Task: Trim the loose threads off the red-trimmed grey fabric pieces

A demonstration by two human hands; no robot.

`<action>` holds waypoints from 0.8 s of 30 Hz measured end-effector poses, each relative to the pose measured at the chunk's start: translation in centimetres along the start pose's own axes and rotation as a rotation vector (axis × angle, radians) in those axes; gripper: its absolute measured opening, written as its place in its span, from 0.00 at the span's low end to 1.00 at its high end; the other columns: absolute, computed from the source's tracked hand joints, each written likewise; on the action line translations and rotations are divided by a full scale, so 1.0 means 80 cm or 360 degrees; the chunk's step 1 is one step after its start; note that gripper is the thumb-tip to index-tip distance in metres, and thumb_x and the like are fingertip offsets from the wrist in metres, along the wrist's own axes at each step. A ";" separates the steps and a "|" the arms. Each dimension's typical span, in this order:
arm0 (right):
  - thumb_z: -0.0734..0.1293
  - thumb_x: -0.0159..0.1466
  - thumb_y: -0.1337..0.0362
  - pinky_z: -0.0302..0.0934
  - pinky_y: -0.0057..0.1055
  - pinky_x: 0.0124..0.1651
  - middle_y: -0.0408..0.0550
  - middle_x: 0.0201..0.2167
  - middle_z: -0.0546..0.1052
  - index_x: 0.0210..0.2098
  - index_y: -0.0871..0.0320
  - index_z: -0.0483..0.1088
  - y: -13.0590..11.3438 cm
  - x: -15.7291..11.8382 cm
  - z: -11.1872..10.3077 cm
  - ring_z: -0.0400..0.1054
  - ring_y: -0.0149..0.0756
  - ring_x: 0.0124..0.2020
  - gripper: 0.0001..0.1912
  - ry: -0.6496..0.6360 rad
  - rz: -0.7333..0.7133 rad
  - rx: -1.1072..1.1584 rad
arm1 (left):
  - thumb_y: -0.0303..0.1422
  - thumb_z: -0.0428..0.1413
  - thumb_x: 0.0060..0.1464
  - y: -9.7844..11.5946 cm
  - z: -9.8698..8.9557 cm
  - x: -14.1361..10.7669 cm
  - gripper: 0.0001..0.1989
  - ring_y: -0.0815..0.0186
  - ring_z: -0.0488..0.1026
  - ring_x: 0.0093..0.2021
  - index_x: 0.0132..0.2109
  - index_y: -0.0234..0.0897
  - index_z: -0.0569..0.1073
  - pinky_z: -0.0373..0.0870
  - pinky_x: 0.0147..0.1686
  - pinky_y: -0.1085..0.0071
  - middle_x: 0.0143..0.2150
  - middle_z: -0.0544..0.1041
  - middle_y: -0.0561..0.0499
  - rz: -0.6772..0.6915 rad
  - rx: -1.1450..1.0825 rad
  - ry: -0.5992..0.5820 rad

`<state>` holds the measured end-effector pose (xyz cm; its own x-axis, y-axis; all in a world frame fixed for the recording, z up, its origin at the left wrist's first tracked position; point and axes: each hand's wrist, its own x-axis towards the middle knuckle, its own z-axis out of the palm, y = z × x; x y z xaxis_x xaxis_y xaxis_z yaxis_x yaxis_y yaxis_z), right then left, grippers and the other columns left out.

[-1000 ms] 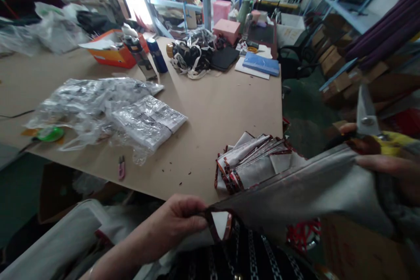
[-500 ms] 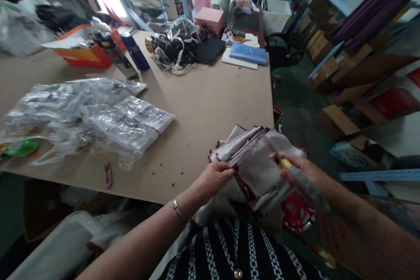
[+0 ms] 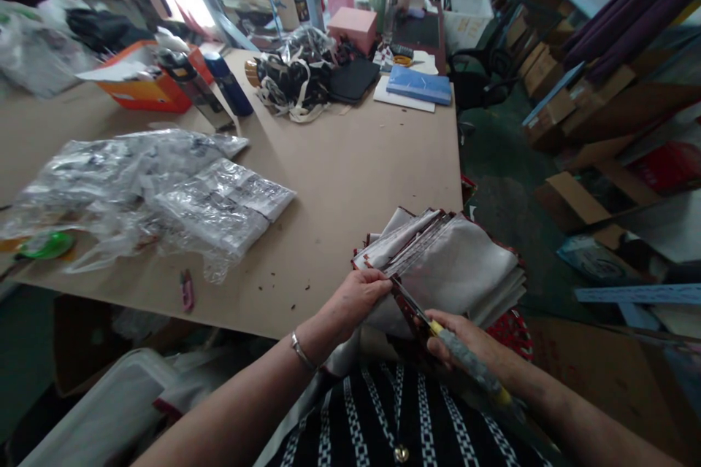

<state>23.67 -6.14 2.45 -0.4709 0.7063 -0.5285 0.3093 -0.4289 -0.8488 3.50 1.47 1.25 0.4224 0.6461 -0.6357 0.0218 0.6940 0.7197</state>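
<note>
A stack of pale cloth pieces with dark red-brown edging (image 3: 460,263) lies at the table's near right corner. At its near left edge, my left hand (image 3: 361,295) pinches the dark edging between thumb and fingers. My right hand (image 3: 465,343) grips a slim tool with a thin metal end and a grey-wrapped, yellow-banded handle (image 3: 468,357); its exact kind is unclear. The tool's metal end points up and left, meeting the edging close to my left fingertips. My left hand partly hides that spot.
Clear plastic-wrapped packs (image 3: 224,204) and small pink thread snips (image 3: 187,290) lie left on the table (image 3: 350,160). Bottles (image 3: 227,84), an orange box (image 3: 145,91) and a blue folder (image 3: 419,84) stand or lie farther back. Cardboard boxes (image 3: 575,197) are on the right-hand floor.
My right hand has moved left and down with the tool, bringing its metal end from above the cloth to the edging by my left fingers. The left hand keeps its pinch.
</note>
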 end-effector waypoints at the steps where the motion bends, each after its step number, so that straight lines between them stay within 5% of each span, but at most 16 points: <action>1: 0.61 0.60 0.44 0.54 0.25 0.26 0.42 0.26 0.66 0.44 0.61 0.65 -0.001 0.004 0.002 0.58 0.29 0.24 0.26 0.0025 -0.0022 -0.0013 | 0.34 0.56 0.46 0.000 0.001 0.000 0.08 0.72 0.65 0.20 0.28 0.32 0.71 0.61 0.22 0.74 0.22 0.72 0.51 0.0005 0.0014 -0.0003; 7: 0.62 0.59 0.47 0.60 0.31 0.36 0.46 0.32 0.71 0.46 0.60 0.65 -0.001 0.024 0.009 0.64 0.36 0.32 0.25 0.0167 -0.0103 -0.0129 | 0.35 0.56 0.45 -0.001 0.002 -0.001 0.09 0.72 0.63 0.20 0.27 0.32 0.70 0.59 0.22 0.74 0.21 0.70 0.52 0.0029 0.0068 0.0017; 16: 0.62 0.59 0.46 0.59 0.29 0.33 0.47 0.30 0.71 0.46 0.63 0.66 0.012 0.025 0.019 0.64 0.35 0.31 0.27 0.0257 -0.0135 0.0049 | 0.34 0.55 0.46 -0.005 -0.002 -0.001 0.08 0.73 0.61 0.20 0.26 0.33 0.69 0.56 0.21 0.74 0.22 0.69 0.52 0.0028 0.0077 0.0006; 20: 0.65 0.58 0.52 0.58 0.27 0.29 0.42 0.28 0.68 0.48 0.59 0.64 -0.022 0.012 0.005 0.62 0.31 0.26 0.23 0.0491 -0.0110 -0.0073 | 0.35 0.56 0.47 0.004 -0.005 -0.013 0.09 0.74 0.59 0.20 0.28 0.33 0.70 0.54 0.21 0.74 0.21 0.67 0.54 0.0036 0.0206 -0.0086; 24: 0.68 0.53 0.65 0.59 0.26 0.31 0.42 0.35 0.67 0.50 0.51 0.59 -0.074 0.016 0.005 0.62 0.29 0.28 0.25 0.0615 -0.0344 -0.0182 | 0.37 0.56 0.47 0.031 0.010 -0.035 0.10 0.74 0.57 0.21 0.29 0.33 0.69 0.53 0.22 0.74 0.22 0.65 0.55 0.0171 0.0294 -0.0132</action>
<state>20.90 -2.95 6.80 -0.1985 0.9404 -0.2762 0.3373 -0.1991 -0.9201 3.10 1.12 4.99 0.5040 0.6797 -0.5329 0.1350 0.5474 0.8259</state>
